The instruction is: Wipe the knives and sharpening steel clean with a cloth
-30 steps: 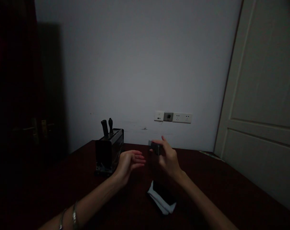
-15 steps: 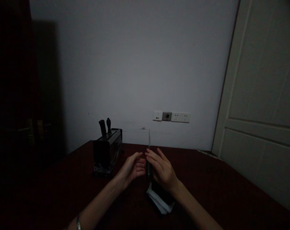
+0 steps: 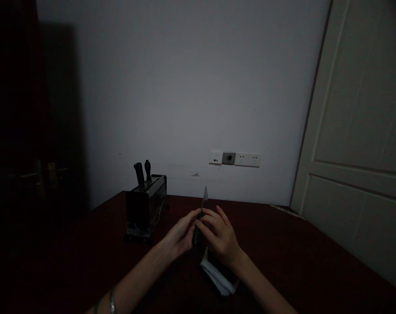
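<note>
A knife (image 3: 202,208) stands upright between my hands, its pale blade tip pointing up and its dark handle below. My right hand (image 3: 219,234) is wrapped round the handle. My left hand (image 3: 182,232) is curled against the knife from the left, with its fingers touching the handle near the blade. Both hands hover over the dark red table (image 3: 299,257), just above a white cloth (image 3: 219,275) with something dark lying on it.
A black knife block (image 3: 145,208) with two dark handles sticking out stands at the table's far left. Behind the table is a white wall with a strip of sockets (image 3: 235,158). A pale door (image 3: 361,144) fills the right side.
One second ago my right hand held the knife up flat and my left hand was open, apart from it. The knife has turned upright and dropped lower, and my left hand has closed in on it.
</note>
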A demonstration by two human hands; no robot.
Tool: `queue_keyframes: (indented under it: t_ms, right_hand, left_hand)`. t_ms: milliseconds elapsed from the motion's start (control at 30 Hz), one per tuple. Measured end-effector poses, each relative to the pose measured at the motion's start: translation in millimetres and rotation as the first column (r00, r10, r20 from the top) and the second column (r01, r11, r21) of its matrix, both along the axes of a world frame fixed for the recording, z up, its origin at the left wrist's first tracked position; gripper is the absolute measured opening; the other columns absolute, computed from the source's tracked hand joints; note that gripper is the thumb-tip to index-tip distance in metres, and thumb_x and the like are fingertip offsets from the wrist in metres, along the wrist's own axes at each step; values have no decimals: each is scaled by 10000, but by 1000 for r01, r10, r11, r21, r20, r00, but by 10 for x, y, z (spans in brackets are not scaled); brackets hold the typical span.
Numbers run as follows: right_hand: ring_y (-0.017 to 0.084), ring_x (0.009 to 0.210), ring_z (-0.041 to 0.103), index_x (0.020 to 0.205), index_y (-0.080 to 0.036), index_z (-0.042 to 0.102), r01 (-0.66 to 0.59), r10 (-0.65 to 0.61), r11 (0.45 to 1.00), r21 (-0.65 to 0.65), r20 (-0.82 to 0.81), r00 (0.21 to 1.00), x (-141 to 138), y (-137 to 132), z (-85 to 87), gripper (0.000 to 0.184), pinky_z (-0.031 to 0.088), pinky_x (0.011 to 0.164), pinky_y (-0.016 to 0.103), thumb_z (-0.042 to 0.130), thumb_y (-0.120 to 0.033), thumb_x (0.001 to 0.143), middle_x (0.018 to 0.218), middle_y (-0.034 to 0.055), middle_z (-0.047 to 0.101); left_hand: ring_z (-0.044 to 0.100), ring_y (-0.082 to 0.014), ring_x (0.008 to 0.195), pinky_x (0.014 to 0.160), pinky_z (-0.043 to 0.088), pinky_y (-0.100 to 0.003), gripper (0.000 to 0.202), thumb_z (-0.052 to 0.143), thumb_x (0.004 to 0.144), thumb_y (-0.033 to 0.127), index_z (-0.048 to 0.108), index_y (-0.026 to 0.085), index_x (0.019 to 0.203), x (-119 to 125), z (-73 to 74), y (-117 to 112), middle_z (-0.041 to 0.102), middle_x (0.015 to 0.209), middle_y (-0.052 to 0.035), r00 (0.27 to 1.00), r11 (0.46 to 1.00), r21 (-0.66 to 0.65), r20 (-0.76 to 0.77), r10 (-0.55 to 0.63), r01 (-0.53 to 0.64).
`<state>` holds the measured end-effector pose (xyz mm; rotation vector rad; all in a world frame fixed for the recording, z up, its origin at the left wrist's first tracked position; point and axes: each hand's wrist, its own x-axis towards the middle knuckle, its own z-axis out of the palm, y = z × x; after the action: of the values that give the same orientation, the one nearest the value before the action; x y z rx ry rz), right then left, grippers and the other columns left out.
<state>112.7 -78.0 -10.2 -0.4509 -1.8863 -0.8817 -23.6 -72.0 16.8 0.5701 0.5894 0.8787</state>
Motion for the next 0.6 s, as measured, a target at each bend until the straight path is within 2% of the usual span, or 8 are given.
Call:
queue_keyframes:
  t_ms: [133, 333, 467, 600]
  right_hand:
    - [183, 1011, 552, 967, -178, 632, 21, -21, 999, 24, -8, 1000, -28, 25, -56, 211, 360, 979, 412, 473, -120, 840, 816, 39, 631]
    - [172, 949, 552, 957, -201, 642, 41, -40, 999, 20, -25, 999, -29, 91, -133, 199, 370, 963, 406, 502, -134, 832, 802, 25, 613]
    - [176, 941, 542, 1024, -214, 627, 84, -84, 996, 5, 2, 996, -12, 121, -150, 251, 379, 944, 419, 469, -130, 847, 814, 38, 603]
    - [189, 951, 537, 1160, -222, 553, 158, -153, 986, -62, 71, 986, -13, 127, -168, 338, 375, 939, 450, 411, -129, 867, 899, 61, 618]
  left_hand:
    - [562, -101, 426, 440, 421, -175, 251, 461, 862, 260, 588, 97, 719, 5, -50, 43, 605, 531, -37, 999, 998, -46, -20, 34, -34]
    - [589, -128, 458, 457, 442, -198, 279, 465, 855, 304, 598, 77, 762, -37, -185, 177, 628, 571, -62, 999, 998, -35, -12, -51, 51]
    - [601, -133, 490, 489, 455, -202, 319, 432, 869, 315, 603, 61, 781, -48, -223, 232, 636, 600, -80, 998, 998, -25, 0, -63, 63]
    - [612, -142, 541, 523, 463, -208, 312, 449, 858, 316, 610, 53, 804, -49, -216, 277, 637, 630, -88, 998, 999, 7, 34, -46, 46]
